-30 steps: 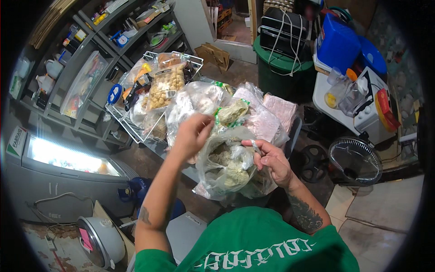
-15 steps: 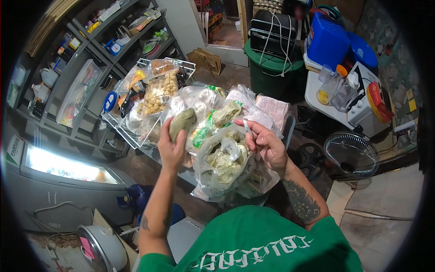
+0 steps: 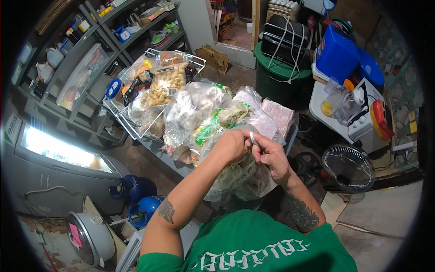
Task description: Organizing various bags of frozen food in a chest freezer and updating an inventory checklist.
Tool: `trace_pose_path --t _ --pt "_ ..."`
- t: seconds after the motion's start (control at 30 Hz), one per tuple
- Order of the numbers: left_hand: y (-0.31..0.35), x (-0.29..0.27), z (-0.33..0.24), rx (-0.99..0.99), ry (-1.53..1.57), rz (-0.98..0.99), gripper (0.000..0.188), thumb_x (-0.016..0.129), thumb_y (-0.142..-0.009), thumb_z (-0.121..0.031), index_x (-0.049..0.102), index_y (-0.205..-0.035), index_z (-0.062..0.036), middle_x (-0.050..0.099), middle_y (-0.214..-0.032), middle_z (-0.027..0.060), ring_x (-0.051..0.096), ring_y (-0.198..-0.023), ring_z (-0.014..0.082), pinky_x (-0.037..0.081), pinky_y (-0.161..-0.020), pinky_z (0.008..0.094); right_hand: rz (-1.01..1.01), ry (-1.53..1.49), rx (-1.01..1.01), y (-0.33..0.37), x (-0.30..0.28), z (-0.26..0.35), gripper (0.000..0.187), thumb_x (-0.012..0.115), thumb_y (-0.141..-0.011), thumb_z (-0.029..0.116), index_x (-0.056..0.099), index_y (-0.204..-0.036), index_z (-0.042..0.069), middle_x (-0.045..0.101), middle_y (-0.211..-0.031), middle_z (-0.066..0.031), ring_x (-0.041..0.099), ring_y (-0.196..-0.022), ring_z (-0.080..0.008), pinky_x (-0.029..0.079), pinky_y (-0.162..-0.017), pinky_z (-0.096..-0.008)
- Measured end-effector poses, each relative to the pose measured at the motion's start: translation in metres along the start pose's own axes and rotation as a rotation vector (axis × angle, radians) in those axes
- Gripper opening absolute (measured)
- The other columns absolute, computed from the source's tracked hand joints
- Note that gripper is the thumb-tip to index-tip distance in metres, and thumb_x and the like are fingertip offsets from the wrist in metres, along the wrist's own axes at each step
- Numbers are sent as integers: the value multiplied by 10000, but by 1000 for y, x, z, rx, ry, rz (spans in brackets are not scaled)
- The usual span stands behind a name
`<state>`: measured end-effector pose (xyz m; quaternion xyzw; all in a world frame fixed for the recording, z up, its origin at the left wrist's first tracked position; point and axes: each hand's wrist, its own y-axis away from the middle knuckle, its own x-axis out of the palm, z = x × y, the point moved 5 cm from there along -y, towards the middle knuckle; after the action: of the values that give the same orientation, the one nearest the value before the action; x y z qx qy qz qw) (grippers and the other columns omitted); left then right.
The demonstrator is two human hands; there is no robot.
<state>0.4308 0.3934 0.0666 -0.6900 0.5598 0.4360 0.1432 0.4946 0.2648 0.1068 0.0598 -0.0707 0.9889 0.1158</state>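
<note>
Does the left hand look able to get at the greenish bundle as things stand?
Probably yes: the greenish bundle lies exposed on top of the bags, just beyond the left hand, though that hand is close up to the right hand.

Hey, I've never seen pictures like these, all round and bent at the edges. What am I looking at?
There's no machine: these are a person's bare hands, seen by a wide fisheye camera worn on the head and looking down, so straight edges curve. The left hand and right hand meet over a clear plastic bag. The right fingers hold its edge; whether the left fingers grip it is hidden. Also on the grey surface lie pale pink packs. Farther left is a white wire basket with a bag of small round tan pieces.
</note>
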Motion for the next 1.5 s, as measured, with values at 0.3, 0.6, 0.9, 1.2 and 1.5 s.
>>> trace_pose_path --t 0.3,0.6,0.9,1.2,1.5 --pt "-62 -76 54 96 -23 -395 384 749 -824 -273 672 -1093 -9 716 -989 169 699 -876 245 550 -774 369 -131 -361 20 0 -18 -15 802 471 -775 325 384 -1463 -77 479 -769 -6 432 -719 -101 356 -708 -212" --pt "-48 -60 63 -19 -29 -469 486 724 -736 -262 622 -1154 -37 684 -1049 192 661 -978 362 525 -852 428 -113 -327 27 -2 -24 -16 798 465 -780 303 368 -1466 -93 489 -747 -15 446 -716 -102 376 -694 -207" --pt "74 -11 7 320 -41 -495 538 579 -958 -259 418 -1346 77 535 -1246 291 537 -1187 411 443 -1010 446 -65 -367 -6 -19 -20 -20 689 409 -830 289 466 -1384 -117 451 -671 11 398 -649 -80 348 -654 -223" --pt "159 -43 -11 -13 -737 186 346 660 -888 -346 590 -1088 -73 650 -954 108 641 -1024 280 316 -1071 574 -179 -323 56 -22 -36 -16 386 464 -947 140 561 -1253 -74 410 -633 63 389 -570 -46 364 -605 -199" --pt "73 -137 -71 644 -1080 -309 18 575 -854 -142 571 -863 -127 565 -737 44 600 -667 218 404 -758 384 141 305 -219 -23 18 65 192 523 -972 183 621 -899 35 530 -692 15 494 -641 -90 425 -615 -279"
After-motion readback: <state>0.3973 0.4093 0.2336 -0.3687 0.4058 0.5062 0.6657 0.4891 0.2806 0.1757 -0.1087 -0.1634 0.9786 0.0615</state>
